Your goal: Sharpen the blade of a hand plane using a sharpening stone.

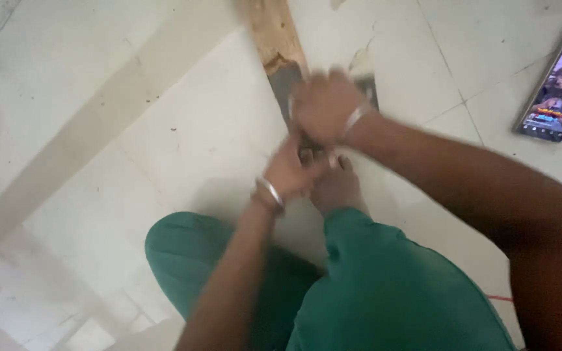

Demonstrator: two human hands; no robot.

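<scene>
2 hands [307, 140] on wooden plank [274, 32], blurred

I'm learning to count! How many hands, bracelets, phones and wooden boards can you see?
Hands: 2, the left hand and the right hand
Bracelets: 2, the left bracelet and the right bracelet
Phones: 1, the phone
Wooden boards: 1, the wooden board
Total: 6

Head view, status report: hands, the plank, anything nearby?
Right hand pressed on the dark end of the wooden plank, blurred. Left hand just below it, grip unclear. Bare foot beside the hands. Phone lying apart on the tiled floor.
</scene>
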